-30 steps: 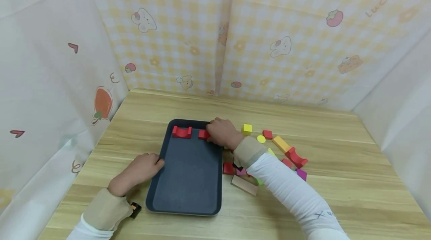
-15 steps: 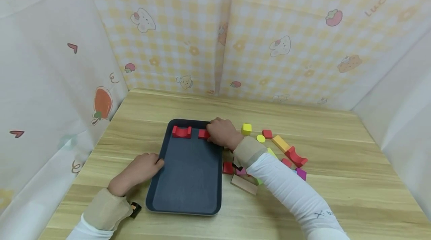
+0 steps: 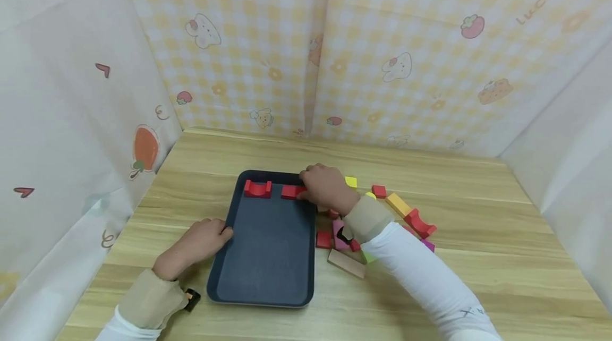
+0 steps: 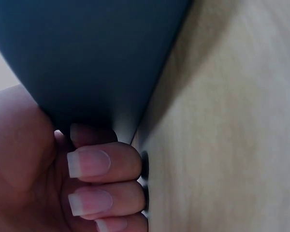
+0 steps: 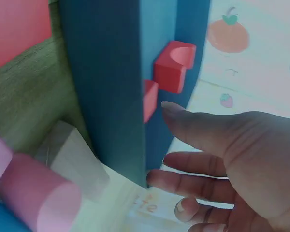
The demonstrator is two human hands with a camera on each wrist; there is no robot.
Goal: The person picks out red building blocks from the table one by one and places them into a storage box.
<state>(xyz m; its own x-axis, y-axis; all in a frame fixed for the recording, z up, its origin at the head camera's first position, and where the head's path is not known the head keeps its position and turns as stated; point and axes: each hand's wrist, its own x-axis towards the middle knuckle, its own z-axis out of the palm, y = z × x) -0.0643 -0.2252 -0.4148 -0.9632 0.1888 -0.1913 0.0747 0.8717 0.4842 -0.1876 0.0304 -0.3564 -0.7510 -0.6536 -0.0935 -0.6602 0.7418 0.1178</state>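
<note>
A dark blue-grey tray (image 3: pixel 265 250) lies on the wooden table. My left hand (image 3: pixel 198 244) grips its left rim, thumb on top; the left wrist view shows curled fingers (image 4: pixel 101 162) beside the tray wall. Inside the tray, along its far end, sit a red arch block (image 3: pixel 257 189) and a red rectangular block (image 3: pixel 291 192). My right hand (image 3: pixel 329 187) is over the far right corner, just right of the rectangular block, partly covering it. In the right wrist view, its thumb (image 5: pixel 198 128) and fingers are spread apart with nothing between them, the thumb tip close to that block.
Loose wooden blocks lie right of the tray: a red cube (image 3: pixel 323 239), a tan plank (image 3: pixel 346 263), an orange block (image 3: pixel 399 204), a red arch (image 3: pixel 420 223) and several more, some under the right forearm. A patterned curtain (image 3: pixel 411 102) hangs behind the table.
My right hand has shifted slightly right and drawn back from the red rectangular block, which now shows more. The left hand, tray and arch block have stayed put.
</note>
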